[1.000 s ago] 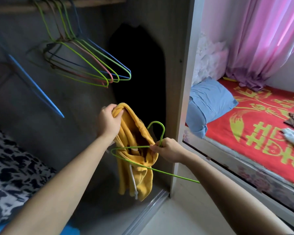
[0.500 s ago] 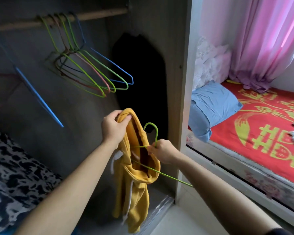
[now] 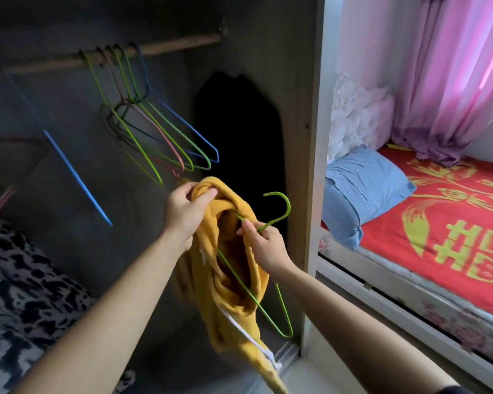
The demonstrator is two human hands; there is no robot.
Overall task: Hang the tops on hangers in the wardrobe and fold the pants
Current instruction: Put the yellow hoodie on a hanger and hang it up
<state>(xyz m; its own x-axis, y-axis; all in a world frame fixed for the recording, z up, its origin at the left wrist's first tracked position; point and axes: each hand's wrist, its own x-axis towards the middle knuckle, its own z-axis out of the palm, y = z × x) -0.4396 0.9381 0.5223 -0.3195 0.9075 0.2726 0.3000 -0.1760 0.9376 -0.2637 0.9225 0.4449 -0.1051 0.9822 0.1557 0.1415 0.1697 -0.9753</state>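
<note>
A green hanger (image 3: 264, 268), pinched by the right hand (image 3: 265, 245), is being threaded into the yellow top (image 3: 234, 268) gripped by the left hand (image 3: 184, 214), below the rail (image 3: 103, 56); its other shoulder must be seated next

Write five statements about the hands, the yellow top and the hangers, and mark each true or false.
1. The left hand grips the yellow top near its upper edge. True.
2. The right hand holds a blue hanger. False: it pinches a green hanger below the hook.
3. The green hanger already hangs on the rod. False: it is in the hand, partly inside the top.
4. Several empty hangers hang on the rod. True.
5. A blue pillow lies on the bed. True.
</note>
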